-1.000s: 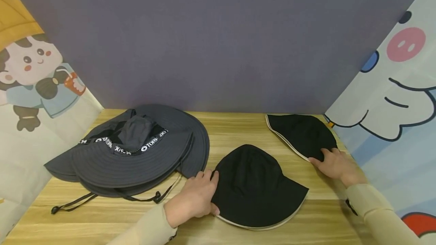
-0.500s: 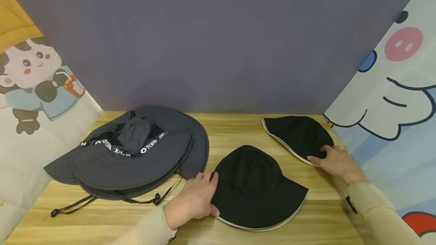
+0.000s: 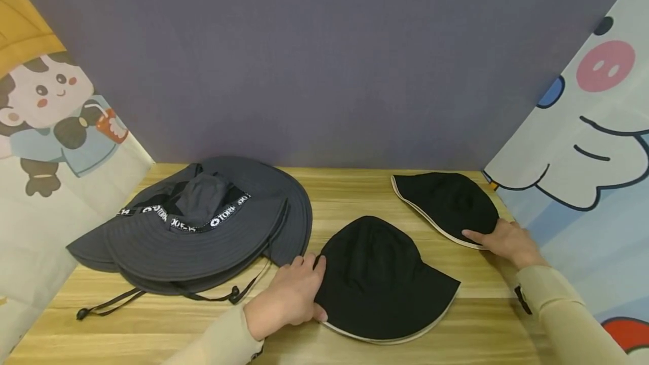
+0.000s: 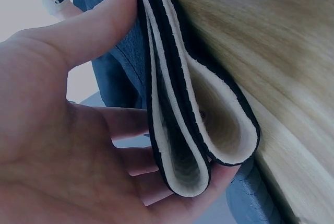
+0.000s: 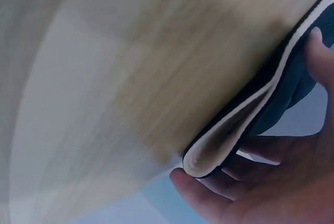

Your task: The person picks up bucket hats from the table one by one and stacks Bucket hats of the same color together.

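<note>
In the head view a black bucket hat point(image 3: 372, 280) with a pale-edged brim lies folded flat at front centre. My left hand point(image 3: 296, 292) holds its left edge, thumb at the brim and fingers along the side. The left wrist view shows two folded loops of pale-lined brim point(image 4: 224, 135) between my thumb and the fingers of my left hand point(image 4: 68, 109). Farther back on the right lies a second black bucket hat point(image 3: 448, 204). My right hand point(image 3: 509, 241) grips its right end. Up close, the thumb lies on the hat point(image 5: 276, 93) and the fingers sit around its folded end.
Dark grey wide-brimmed hats point(image 3: 198, 235), stacked with overlapping brims and a lettered band, lie on the left. Their black cord point(image 3: 218, 297) trails over the wooden table point(image 3: 350, 190). A grey panel point(image 3: 324, 61) stands behind, with cartoon-printed sheets point(image 3: 598, 139) at both sides.
The hat at the right has shifted slightly toward me, and my right hand has slid right to its end. My left hand and the front hat stay in place.
</note>
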The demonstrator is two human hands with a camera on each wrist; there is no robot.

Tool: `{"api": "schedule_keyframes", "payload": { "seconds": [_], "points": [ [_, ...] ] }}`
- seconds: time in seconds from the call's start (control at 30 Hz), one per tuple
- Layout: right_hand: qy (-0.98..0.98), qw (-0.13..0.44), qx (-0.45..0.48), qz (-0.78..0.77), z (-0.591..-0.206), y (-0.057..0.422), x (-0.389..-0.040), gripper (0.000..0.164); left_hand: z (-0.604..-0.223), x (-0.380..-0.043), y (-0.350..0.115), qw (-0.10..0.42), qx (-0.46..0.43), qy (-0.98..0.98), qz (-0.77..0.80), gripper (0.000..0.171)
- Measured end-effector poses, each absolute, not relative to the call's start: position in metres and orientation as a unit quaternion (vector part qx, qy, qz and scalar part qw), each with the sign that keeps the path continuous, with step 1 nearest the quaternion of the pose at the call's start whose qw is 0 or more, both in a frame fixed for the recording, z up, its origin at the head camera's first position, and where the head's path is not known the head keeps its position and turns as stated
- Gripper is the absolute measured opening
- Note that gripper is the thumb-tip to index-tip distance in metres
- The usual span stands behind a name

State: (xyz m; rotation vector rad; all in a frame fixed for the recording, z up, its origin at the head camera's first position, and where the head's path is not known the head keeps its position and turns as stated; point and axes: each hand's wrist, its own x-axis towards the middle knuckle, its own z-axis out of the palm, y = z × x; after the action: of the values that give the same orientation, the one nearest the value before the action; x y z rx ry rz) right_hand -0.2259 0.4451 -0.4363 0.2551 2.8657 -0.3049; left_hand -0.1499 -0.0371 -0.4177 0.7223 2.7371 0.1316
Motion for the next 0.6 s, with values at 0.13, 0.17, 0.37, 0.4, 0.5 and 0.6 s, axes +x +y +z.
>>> {"api": "schedule_keyframes", "payload": {
  "seconds": [0.13,0.17,0.37,0.4,0.5,0.6],
  "points": [
    [0.983,0.127,0.079,-0.111,-0.436,0.448,-0.229,0.117,-0.418,-0.150,-0.037,0.153,0.251,0.955,0.046,0.105],
    [0.982,0.127,0.077,-0.114,-0.435,0.449,-0.229,0.115,-0.418,-0.150,-0.038,0.152,0.251,0.955,0.046,0.105],
    [0.976,0.129,0.099,-0.146,-0.426,0.451,-0.229,0.112,-0.418,-0.150,-0.037,0.144,0.256,0.955,0.046,0.105],
    [0.975,0.128,0.105,-0.150,-0.424,0.452,-0.229,0.112,-0.418,-0.150,-0.037,0.144,0.256,0.955,0.046,0.105],
    [0.973,0.120,0.120,-0.159,-0.420,0.452,-0.228,0.110,-0.418,-0.150,-0.037,0.147,0.255,0.955,0.048,0.105],
    [0.970,0.114,0.128,-0.175,-0.417,0.451,-0.227,0.106,-0.417,-0.149,-0.037,0.146,0.254,0.955,0.048,0.105]
  ]
}}
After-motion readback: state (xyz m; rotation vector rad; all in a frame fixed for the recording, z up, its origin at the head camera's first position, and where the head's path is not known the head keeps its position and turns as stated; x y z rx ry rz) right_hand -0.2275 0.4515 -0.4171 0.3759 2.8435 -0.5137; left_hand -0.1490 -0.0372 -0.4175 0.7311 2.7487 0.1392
